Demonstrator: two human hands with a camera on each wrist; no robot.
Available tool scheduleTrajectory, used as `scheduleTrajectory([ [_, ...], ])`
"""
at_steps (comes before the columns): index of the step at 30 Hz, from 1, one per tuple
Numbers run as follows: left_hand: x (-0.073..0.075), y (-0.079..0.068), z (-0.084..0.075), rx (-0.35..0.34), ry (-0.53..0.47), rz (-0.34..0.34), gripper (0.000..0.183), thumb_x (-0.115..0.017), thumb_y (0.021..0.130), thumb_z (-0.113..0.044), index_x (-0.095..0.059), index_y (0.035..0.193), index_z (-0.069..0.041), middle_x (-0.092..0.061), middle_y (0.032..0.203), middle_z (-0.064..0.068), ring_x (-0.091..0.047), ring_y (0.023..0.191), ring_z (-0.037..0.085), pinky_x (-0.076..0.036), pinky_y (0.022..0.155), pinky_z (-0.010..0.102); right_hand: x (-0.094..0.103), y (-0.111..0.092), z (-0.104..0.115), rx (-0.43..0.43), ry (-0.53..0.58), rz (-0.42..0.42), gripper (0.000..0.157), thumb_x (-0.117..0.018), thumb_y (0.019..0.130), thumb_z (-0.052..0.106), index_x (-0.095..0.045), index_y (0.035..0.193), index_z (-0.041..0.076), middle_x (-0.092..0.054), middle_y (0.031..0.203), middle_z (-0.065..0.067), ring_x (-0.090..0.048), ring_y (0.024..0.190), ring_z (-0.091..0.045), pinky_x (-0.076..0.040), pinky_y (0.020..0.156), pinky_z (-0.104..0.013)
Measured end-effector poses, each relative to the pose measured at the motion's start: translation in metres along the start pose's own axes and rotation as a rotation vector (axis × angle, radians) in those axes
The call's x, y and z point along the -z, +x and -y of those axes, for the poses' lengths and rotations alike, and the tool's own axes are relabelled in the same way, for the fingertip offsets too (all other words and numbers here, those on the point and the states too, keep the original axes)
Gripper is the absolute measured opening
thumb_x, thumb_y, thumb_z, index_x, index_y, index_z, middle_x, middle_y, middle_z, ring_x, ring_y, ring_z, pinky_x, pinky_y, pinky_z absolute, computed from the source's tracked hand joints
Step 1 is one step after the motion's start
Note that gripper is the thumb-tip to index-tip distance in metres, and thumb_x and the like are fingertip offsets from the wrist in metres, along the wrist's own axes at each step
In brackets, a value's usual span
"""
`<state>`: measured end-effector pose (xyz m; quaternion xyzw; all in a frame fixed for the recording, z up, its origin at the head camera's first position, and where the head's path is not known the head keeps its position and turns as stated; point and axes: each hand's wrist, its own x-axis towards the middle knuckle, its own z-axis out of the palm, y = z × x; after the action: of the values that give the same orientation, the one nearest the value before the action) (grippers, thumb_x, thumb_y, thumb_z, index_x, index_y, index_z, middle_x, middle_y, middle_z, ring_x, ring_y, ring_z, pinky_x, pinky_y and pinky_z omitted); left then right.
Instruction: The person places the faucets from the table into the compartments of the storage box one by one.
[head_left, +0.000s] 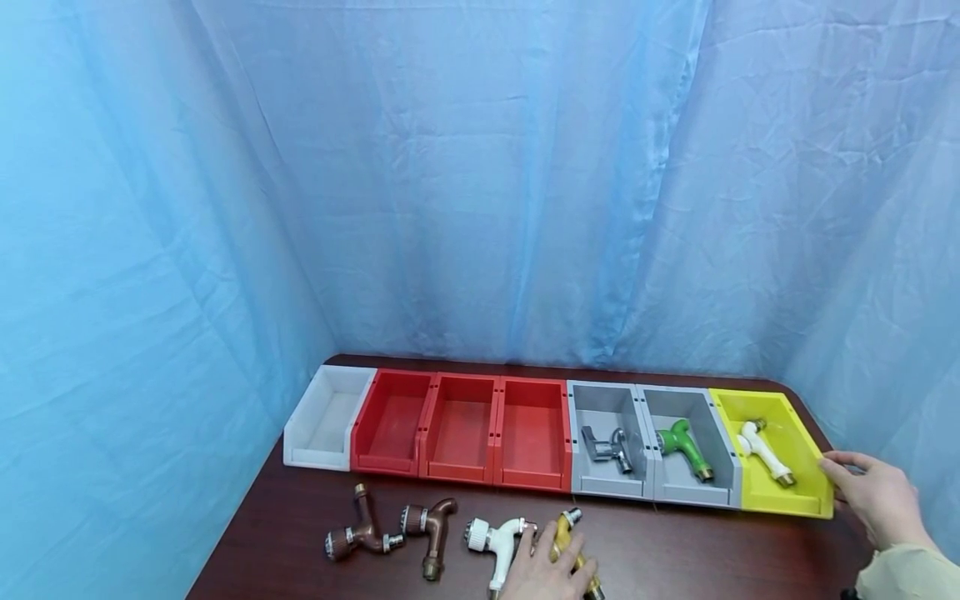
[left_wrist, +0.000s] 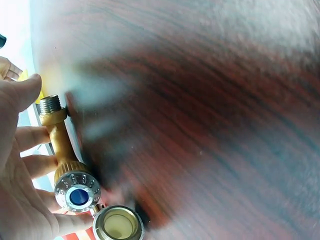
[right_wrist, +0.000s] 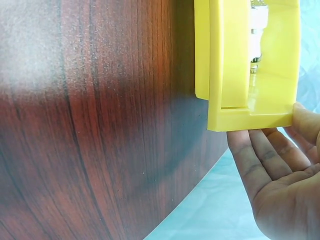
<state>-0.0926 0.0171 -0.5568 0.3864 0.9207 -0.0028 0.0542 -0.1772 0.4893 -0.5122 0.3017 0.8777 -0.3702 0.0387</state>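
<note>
In the head view my left hand (head_left: 546, 573) lies spread over a yellow tap (head_left: 562, 531) on the table. The left wrist view shows its fingers against the far side of that tap's body, with the thumb apart from the threaded end. My right hand (head_left: 879, 498) holds the front right corner of a yellow bin (head_left: 813, 504), thumb at the rim and fingers against the outer wall. A white tap (head_left: 760, 450) lies in this bin. Left of the yellow tap lie another white tap (head_left: 504, 546) and two brown taps, one bent-spouted (head_left: 435, 533) and one branched (head_left: 365, 529).
Bins stand in a row along the back: a white bin (head_left: 318, 457), red bins (head_left: 459, 473), and grey bins (head_left: 693, 495) beside the yellow one. One grey bin holds a chrome tap (head_left: 609, 450), the other a green tap (head_left: 684, 448). Blue curtains (head_left: 480, 183) surround the table.
</note>
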Motion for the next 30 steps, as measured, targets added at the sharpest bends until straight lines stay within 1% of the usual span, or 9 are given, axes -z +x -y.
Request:
scheduleTrajectory([
  [3,0.0008,-0.0005,-0.0017,0.028,0.052,-0.019,0.058,-0.039,0.097,-0.074,-0.055,0.144,-0.045,-0.045,0.157,-0.009,-0.047,0.139,0.027,-0.048,0.104,0.052,0.0000,0.0001,-0.0001,0.005,-0.004,0.000,0.058,-0.054,0.107,0.033,-0.046,0.140,-0.013,-0.056,0.123,-0.042,-0.070,0.065,-0.022,-0.061,0.062,-0.046],
  [6,0.0013,-0.0015,-0.0031,0.025,0.083,-0.050,0.056,-0.041,0.097,-0.073,-0.057,0.142,-0.045,-0.046,0.156,-0.008,-0.049,0.138,0.027,-0.048,0.104,0.050,0.0006,-0.0004,0.0002,0.007,-0.020,-0.001,0.059,-0.054,0.107,0.034,-0.046,0.140,-0.013,-0.057,0.121,-0.041,-0.070,0.066,-0.023,-0.060,0.061,-0.045],
  [10,0.0008,-0.0026,-0.0024,-0.029,0.063,-0.059,0.053,-0.041,0.099,-0.069,-0.058,0.141,-0.042,-0.048,0.155,-0.008,-0.049,0.138,0.029,-0.046,0.107,0.051,0.0007,-0.0006,0.0000,0.007,-0.027,-0.002,0.059,-0.054,0.107,0.035,-0.046,0.141,-0.012,-0.059,0.119,-0.040,-0.070,0.066,-0.023,-0.059,0.060,-0.044],
  [13,0.0007,-0.0034,0.0002,-0.074,0.046,-0.066,0.048,-0.044,0.100,-0.066,-0.058,0.140,-0.043,-0.047,0.155,-0.008,-0.048,0.139,0.029,-0.046,0.107,0.052,0.0004,-0.0007,-0.0011,0.003,-0.029,-0.001,0.060,-0.053,0.107,0.036,-0.045,0.142,-0.012,-0.059,0.118,-0.040,-0.070,0.067,-0.024,-0.059,0.059,-0.043],
  [15,0.0006,-0.0040,0.0014,-0.088,0.073,-0.100,0.044,-0.046,0.100,-0.063,-0.060,0.138,-0.045,-0.049,0.154,-0.007,-0.050,0.137,0.028,-0.048,0.104,0.052,0.0000,-0.0009,-0.0016,-0.002,-0.030,0.000,0.060,-0.052,0.107,0.036,-0.045,0.142,-0.012,-0.060,0.117,-0.040,-0.070,0.068,-0.025,-0.059,0.059,-0.043],
  [19,0.0007,-0.0046,0.0021,-0.081,0.107,-0.132,0.037,-0.052,0.099,-0.059,-0.062,0.133,-0.049,-0.050,0.153,-0.006,-0.051,0.133,0.026,-0.052,0.098,0.048,0.0000,-0.0015,-0.0017,0.000,-0.042,-0.002,0.060,-0.052,0.107,0.036,-0.044,0.142,-0.012,-0.059,0.118,-0.040,-0.071,0.069,-0.027,-0.059,0.059,-0.043],
  [23,-0.0001,-0.0045,0.0010,-0.072,0.087,-0.122,0.035,-0.055,0.099,-0.055,-0.062,0.132,-0.049,-0.051,0.151,-0.005,-0.050,0.132,0.026,-0.053,0.091,0.044,0.0001,-0.0020,-0.0015,0.005,-0.052,-0.009,0.058,-0.052,0.108,0.034,-0.045,0.141,-0.013,-0.057,0.122,-0.041,-0.071,0.072,-0.029,-0.059,0.062,-0.046],
  [28,-0.0018,-0.0055,-0.0021,-0.058,0.123,-0.135,0.035,-0.056,0.097,-0.057,-0.064,0.130,-0.048,-0.053,0.149,-0.006,-0.054,0.127,0.025,-0.054,0.086,0.042,-0.0008,-0.0022,0.0000,0.001,-0.040,-0.011,0.056,-0.052,0.108,0.031,-0.045,0.141,-0.013,-0.052,0.128,-0.043,-0.071,0.072,-0.029,-0.059,0.065,-0.049],
  [30,-0.0023,-0.0062,-0.0028,-0.059,0.145,-0.154,0.035,-0.056,0.097,-0.057,-0.065,0.129,-0.047,-0.055,0.147,-0.006,-0.055,0.124,0.024,-0.053,0.084,0.041,-0.0013,-0.0024,0.0006,-0.002,-0.033,-0.011,0.057,-0.052,0.108,0.031,-0.045,0.142,-0.013,-0.050,0.130,-0.044,-0.071,0.072,-0.029,-0.060,0.066,-0.048],
])
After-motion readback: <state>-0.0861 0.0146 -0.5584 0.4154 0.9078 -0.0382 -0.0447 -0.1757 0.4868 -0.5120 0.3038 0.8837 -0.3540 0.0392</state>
